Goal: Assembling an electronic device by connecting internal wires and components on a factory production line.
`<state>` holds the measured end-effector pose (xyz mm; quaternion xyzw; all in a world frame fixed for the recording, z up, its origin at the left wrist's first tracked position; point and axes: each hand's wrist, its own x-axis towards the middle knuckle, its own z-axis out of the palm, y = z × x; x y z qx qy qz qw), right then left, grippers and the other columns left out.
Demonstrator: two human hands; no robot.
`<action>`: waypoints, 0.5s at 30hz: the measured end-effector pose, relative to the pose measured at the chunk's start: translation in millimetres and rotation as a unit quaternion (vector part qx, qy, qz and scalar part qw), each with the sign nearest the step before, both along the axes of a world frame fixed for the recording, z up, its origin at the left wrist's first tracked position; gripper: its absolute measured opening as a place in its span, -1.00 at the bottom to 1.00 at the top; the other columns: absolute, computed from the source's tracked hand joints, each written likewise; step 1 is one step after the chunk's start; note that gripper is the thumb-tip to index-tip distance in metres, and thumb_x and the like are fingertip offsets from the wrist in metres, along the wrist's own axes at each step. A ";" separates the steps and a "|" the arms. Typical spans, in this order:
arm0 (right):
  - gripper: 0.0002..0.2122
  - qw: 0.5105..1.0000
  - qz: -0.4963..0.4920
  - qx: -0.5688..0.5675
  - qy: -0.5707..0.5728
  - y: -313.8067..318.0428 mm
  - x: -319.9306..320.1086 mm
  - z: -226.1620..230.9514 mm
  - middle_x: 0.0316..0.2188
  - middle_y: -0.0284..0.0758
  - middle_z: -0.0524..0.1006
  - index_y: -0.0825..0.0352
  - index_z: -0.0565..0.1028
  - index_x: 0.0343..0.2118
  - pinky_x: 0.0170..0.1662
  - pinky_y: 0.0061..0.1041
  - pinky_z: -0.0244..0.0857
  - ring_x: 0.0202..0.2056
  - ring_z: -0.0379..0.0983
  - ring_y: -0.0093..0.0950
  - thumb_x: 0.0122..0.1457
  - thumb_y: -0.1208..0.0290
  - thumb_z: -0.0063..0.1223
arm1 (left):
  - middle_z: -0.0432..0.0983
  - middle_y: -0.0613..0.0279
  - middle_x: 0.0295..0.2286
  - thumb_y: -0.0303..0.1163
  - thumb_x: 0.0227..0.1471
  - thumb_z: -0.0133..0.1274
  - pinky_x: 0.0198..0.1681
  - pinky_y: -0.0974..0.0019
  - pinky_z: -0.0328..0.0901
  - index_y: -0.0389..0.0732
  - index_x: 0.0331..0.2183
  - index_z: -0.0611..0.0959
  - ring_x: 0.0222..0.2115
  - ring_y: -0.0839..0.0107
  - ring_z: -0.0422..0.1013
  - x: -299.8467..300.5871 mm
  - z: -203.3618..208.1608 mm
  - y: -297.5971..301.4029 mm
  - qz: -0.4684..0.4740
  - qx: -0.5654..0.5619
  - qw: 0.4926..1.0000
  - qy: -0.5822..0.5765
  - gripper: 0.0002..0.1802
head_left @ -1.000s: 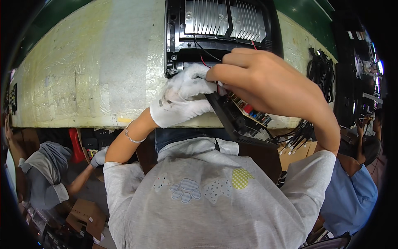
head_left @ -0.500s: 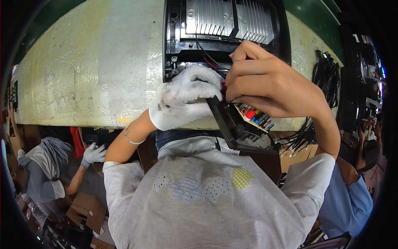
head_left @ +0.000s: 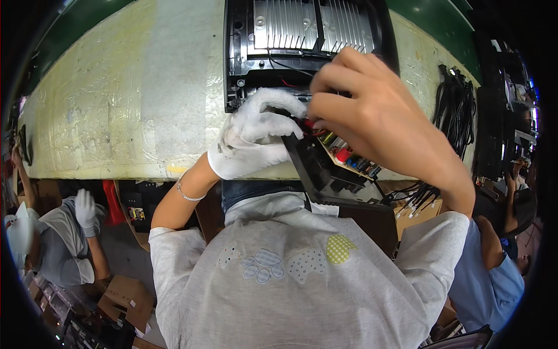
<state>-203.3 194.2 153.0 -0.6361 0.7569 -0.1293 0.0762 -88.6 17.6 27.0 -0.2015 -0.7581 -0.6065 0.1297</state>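
A black plastic housing [head_left: 238,64] with ribbed metal heat sinks [head_left: 290,26] lies on the yellowish bench top [head_left: 116,110]. A black part with a circuit board [head_left: 343,157] tilts up at its near edge. My left hand [head_left: 250,136], in a white glove, grips the top of that black part next to red and black wires [head_left: 308,125]. My bare right hand [head_left: 372,110] reaches over the board with fingertips pinched at the wires near the housing's edge. What the fingertips hold is hidden.
A bundle of black cables [head_left: 456,110] lies on the bench at the right, with more black units [head_left: 505,116] beyond it. A person in blue [head_left: 488,273] sits at my right. Another person with a white glove [head_left: 84,209] works low at my left, near cardboard boxes [head_left: 125,299].
My right hand has moved up and away from me, from covering the board to the housing's edge. The left hand has shifted slightly up along the black part.
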 end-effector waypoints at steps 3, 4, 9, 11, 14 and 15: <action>-0.76 0.971 -0.094 -0.217 0.039 12.0 1.0 -16.2 -0.24 -0.23 0.48 0.29 0.55 -0.29 -0.22 -0.39 0.34 -0.24 0.43 -0.30 -0.09 0.50 0.28 | 0.42 0.19 -0.20 -0.46 -0.31 0.36 -0.19 0.31 0.39 -0.15 -0.36 0.59 -0.20 0.31 0.40 -1.4 -7.2 -0.3 -0.013 0.030 0.999 -0.001 -0.64; -0.69 0.964 -0.081 -0.242 0.079 22.2 0.5 -10.6 -0.18 -0.15 0.48 0.35 0.51 -0.25 -0.21 -0.34 0.36 -0.21 0.45 -0.21 -0.04 0.33 0.31 | 0.42 0.19 -0.20 -0.46 -0.31 0.36 -0.19 0.31 0.39 -0.15 -0.36 0.59 -0.20 0.31 0.40 -1.1 -4.6 -0.1 -0.012 0.028 1.000 0.003 -0.64; -0.53 0.992 0.004 -0.120 0.027 93.7 48.9 -15.0 -0.31 -0.18 0.44 0.38 0.42 -0.45 -0.37 -0.37 0.22 -0.41 0.33 -0.32 -0.16 0.01 0.29 | 0.43 0.19 -0.21 -0.51 -0.35 0.32 -0.15 0.24 0.35 -0.15 -0.32 0.56 -0.15 0.23 0.40 -3.5 2.3 0.9 0.013 -0.002 0.995 0.101 -0.59; -0.51 0.993 -0.018 -0.082 0.084 111.8 72.1 -28.1 -0.37 -0.20 0.40 0.32 0.30 -0.63 -0.39 -0.32 0.16 -0.43 0.27 -0.26 -0.18 0.03 0.36 | 0.44 0.20 -0.24 -0.51 -0.34 0.27 -0.11 0.14 0.31 -0.16 -0.36 0.55 -0.15 0.17 0.40 -2.8 9.3 2.5 0.019 -0.052 0.983 0.177 -0.64; -0.51 0.979 -0.079 -0.097 0.160 122.5 72.2 -2.2 -0.38 -0.22 0.40 0.32 0.27 -0.68 -0.39 -0.32 0.16 -0.42 0.27 -0.28 -0.19 0.04 0.36 | 0.45 0.23 -0.27 -0.42 -0.32 0.29 -0.12 0.13 0.30 -0.17 -0.40 0.55 -0.15 0.19 0.40 18.4 28.3 2.8 0.064 -0.142 0.958 0.241 -0.68; -0.52 0.977 -0.089 -0.103 0.165 118.3 62.3 15.6 -0.39 -0.22 0.40 0.34 0.30 -0.67 -0.39 -0.32 0.18 -0.41 0.28 -0.29 -0.17 0.06 0.35 | 0.44 0.23 -0.31 -0.38 -0.42 0.36 -0.15 0.13 0.30 -0.17 -0.37 0.53 -0.19 0.20 0.40 18.1 38.5 -4.2 0.079 -0.199 0.936 0.280 -0.55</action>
